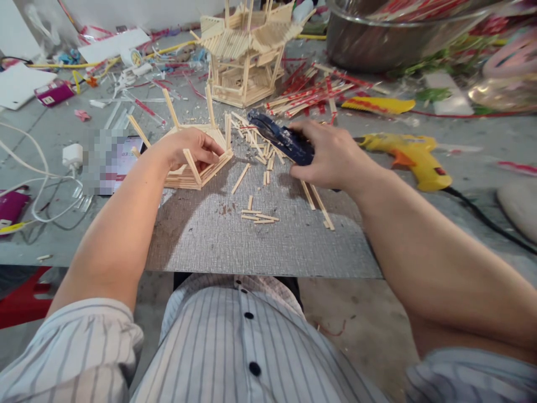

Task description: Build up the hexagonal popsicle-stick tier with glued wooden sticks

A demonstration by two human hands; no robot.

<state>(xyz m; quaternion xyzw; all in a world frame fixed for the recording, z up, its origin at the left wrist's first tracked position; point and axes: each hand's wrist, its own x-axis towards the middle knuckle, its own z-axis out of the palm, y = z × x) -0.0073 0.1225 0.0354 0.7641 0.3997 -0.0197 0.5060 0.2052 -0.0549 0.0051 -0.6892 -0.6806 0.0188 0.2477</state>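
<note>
My left hand [189, 150] rests on a small hexagonal frame of wooden sticks [212, 162], fingers curled over its inner edge; several sticks stand up from its corners. My right hand [331, 157] is closed over the handles of dark blue cutting pliers [274, 134], whose jaws point left and away over the grey textured mat [251, 235]. Short cut wooden sticks [260, 215] lie scattered on the mat between my hands.
A taller stick pavilion model [243, 56] stands behind. A yellow glue gun [413, 157] lies right of my right hand, its cord trailing right. Wrapped chopsticks [310, 92], a metal bowl [377, 39], a phone [121, 159] and a white charger with cables [72, 155] crowd the table.
</note>
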